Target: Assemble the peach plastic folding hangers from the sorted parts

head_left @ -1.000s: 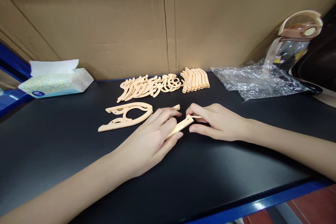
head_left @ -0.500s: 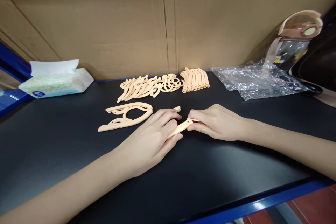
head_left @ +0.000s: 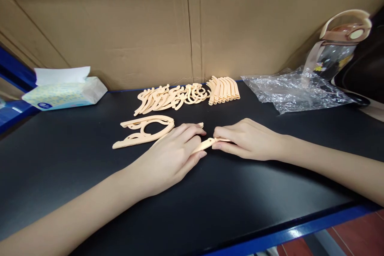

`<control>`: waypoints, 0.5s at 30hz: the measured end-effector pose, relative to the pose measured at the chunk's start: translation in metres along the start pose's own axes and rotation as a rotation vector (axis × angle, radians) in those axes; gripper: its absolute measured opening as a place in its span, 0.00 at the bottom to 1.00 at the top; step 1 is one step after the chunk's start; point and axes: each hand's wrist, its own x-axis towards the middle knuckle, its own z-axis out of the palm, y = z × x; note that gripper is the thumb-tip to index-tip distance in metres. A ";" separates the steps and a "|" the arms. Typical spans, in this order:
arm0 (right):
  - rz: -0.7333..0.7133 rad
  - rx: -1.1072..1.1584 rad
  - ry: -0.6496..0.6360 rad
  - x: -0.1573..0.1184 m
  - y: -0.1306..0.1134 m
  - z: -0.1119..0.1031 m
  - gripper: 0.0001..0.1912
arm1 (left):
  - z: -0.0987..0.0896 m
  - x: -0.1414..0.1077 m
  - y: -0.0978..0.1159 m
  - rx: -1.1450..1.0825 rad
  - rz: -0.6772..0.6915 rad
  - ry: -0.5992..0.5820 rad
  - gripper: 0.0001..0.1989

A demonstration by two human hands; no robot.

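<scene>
My left hand (head_left: 177,154) is closed around a peach plastic folding-hanger arm (head_left: 205,144), whose end with a small hole sticks out to the right. My right hand (head_left: 247,140) pinches a thin peach hanger piece (head_left: 224,140) against that end; most of the piece is hidden by the fingers. Another peach tip (head_left: 201,125) shows just beyond my left fingers. Left of my left hand, a folded peach hanger (head_left: 141,139) lies flat on the black table (head_left: 192,216).
Along the back lie piles of narrow hanger parts (head_left: 156,98), curved hooks (head_left: 196,94) and stacked hanger arms (head_left: 225,90). A tissue pack (head_left: 63,94) stands at left. Clear plastic wrap (head_left: 297,94) and a drink bottle (head_left: 339,54) are at right. Cardboard (head_left: 135,28) forms the back wall.
The hanger arm between my hands has turned, showing a narrower face. My right hand has shifted slightly left, and more of the thin piece shows between its fingers.
</scene>
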 end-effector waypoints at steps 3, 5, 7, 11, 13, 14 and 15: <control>0.000 0.027 0.004 0.001 0.001 0.000 0.16 | 0.001 -0.001 0.000 0.000 0.008 0.003 0.15; 0.013 0.025 -0.001 0.001 0.000 0.000 0.17 | 0.001 0.000 0.001 -0.007 0.022 0.006 0.15; 0.033 0.006 -0.014 0.001 -0.002 0.000 0.19 | 0.002 0.000 0.002 -0.019 0.032 0.006 0.15; 0.029 -0.034 -0.038 0.000 -0.005 0.000 0.19 | 0.002 0.001 0.004 -0.038 0.034 0.009 0.16; 0.011 -0.046 -0.036 0.000 -0.004 0.001 0.20 | 0.002 0.001 0.005 -0.043 0.031 0.007 0.16; 0.005 -0.048 -0.034 0.000 -0.004 0.001 0.20 | 0.002 0.001 0.005 -0.045 0.029 0.003 0.16; 0.000 -0.046 -0.032 -0.001 -0.003 0.001 0.21 | 0.002 0.001 0.005 -0.046 0.028 0.001 0.16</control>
